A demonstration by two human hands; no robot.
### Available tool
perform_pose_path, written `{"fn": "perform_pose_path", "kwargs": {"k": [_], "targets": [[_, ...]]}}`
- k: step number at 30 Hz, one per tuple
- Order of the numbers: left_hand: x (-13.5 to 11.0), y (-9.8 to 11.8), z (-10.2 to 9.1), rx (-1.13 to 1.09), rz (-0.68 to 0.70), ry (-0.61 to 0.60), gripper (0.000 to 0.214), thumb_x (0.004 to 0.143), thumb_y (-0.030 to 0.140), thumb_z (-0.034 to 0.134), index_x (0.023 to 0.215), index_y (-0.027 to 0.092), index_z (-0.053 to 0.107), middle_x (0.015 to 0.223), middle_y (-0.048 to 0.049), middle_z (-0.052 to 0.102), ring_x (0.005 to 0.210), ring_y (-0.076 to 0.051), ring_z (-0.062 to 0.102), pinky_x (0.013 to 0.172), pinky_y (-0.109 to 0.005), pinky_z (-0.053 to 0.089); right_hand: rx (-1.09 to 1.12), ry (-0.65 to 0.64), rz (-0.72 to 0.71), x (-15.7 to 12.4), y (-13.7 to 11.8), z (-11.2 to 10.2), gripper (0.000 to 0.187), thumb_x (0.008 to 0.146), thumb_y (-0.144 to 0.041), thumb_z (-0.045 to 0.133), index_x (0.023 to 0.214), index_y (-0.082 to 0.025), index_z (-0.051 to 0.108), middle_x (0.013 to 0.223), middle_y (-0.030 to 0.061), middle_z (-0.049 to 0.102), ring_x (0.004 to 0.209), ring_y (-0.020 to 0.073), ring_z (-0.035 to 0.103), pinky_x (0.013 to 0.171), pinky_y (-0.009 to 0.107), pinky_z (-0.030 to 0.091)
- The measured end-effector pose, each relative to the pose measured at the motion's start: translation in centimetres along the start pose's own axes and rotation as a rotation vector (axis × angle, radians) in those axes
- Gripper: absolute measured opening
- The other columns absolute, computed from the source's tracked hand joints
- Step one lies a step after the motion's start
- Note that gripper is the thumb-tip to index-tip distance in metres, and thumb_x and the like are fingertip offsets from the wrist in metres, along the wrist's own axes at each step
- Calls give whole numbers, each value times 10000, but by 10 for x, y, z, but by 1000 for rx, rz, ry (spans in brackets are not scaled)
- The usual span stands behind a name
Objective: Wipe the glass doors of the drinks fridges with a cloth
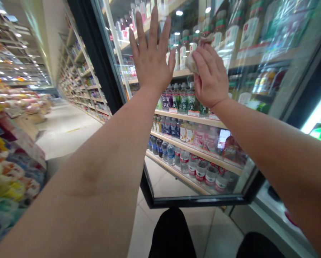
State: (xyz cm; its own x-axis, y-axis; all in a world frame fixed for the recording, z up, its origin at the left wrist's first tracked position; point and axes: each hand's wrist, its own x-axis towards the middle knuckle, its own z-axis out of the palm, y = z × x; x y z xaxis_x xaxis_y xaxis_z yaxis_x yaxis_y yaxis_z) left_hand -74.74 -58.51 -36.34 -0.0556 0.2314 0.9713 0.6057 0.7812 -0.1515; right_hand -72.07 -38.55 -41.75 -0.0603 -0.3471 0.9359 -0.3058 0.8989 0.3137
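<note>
My left hand [151,57] is raised flat against a glass cooler door [230,143], fingers stretched out and spread, holding nothing. Just to its right my right hand [210,77] is closed on a crumpled cloth or wipe [193,61], pressed against the same glass. The door stands swung open toward me, with a black frame along its bottom and left edges. Through and reflected in the glass I see shelves of bottled drinks [188,132].
A supermarket aisle [66,129] runs off to the left with stocked shelves [82,82] along it. A display of colourful packets [6,168] stands at the near left. The lit cooler interior [320,122] shows at the right. My dark trouser legs [173,233] are below.
</note>
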Motion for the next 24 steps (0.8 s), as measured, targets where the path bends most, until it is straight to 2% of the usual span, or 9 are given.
{"fn": "perform_pose_path", "kwargs": {"k": [2,6,8,10,13,16,19,21,24], "targets": [[0,1,-1,20,9,-4,603,998,371,440,1588,272,359,1667,60,238,1560,-336,76,1291,-555,-6,22,-33,-40,-1,1,-1,632,998,-398,331,1614,-421,191,1601,-122,329,1558,211,201,1310,512,230],[1,1,1,45,7,4,607,995,355,469,1586,273,359,1665,66,242,1558,-339,89,1285,-580,6,53,-155,-210,-3,1,-2,584,1010,-377,307,1588,-297,328,1617,-24,338,1538,232,266,1293,535,261],[1,0,1,22,-1,11,602,993,345,485,1580,302,359,1660,95,240,1561,-323,78,1283,-598,-11,37,-99,-130,-2,1,-1,583,1012,-368,286,1591,-309,317,1616,-33,336,1533,236,278,1284,557,264],[0,0,1,0,-8,13,593,994,332,493,1573,332,363,1655,117,242,1563,-309,71,1283,-601,-22,29,2,-11,-2,2,1,614,996,-396,312,1607,-388,251,1593,-93,360,1544,243,248,1287,572,243],[0,4,-1,12,-9,-1,594,997,310,480,1581,298,368,1664,72,244,1563,-324,75,1285,-592,-21,36,53,35,-3,4,3,667,961,-455,382,1601,-470,194,1529,-152,435,1565,240,175,1299,562,216],[0,6,-4,29,-17,-22,611,992,306,466,1591,227,369,1670,5,242,1561,-356,77,1285,-581,-16,62,-61,-146,-6,7,2,630,981,-428,367,1602,-397,262,1572,-86,404,1553,227,220,1289,548,266],[1,5,-5,-19,-32,-32,625,981,345,456,1592,247,371,1670,29,233,1569,-336,46,1295,-556,-38,84,-132,-306,-2,11,-1,561,1006,-347,330,1560,-273,374,1590,-2,396,1522,215,305,1254,523,340],[1,5,-5,-38,-37,-33,625,973,382,440,1588,295,377,1663,68,233,1573,-314,36,1301,-550,-40,60,-91,-256,10,15,-1,526,1009,-327,336,1521,-252,433,1567,9,431,1510,210,327,1257,483,343],[1,6,-7,-33,-44,-42,634,958,377,435,1586,308,384,1657,77,244,1573,-307,45,1305,-542,-16,-15,91,58,39,16,-1,516,1012,-301,357,1499,-167,461,1563,64,430,1509,254,321,1290,488,270]]}}
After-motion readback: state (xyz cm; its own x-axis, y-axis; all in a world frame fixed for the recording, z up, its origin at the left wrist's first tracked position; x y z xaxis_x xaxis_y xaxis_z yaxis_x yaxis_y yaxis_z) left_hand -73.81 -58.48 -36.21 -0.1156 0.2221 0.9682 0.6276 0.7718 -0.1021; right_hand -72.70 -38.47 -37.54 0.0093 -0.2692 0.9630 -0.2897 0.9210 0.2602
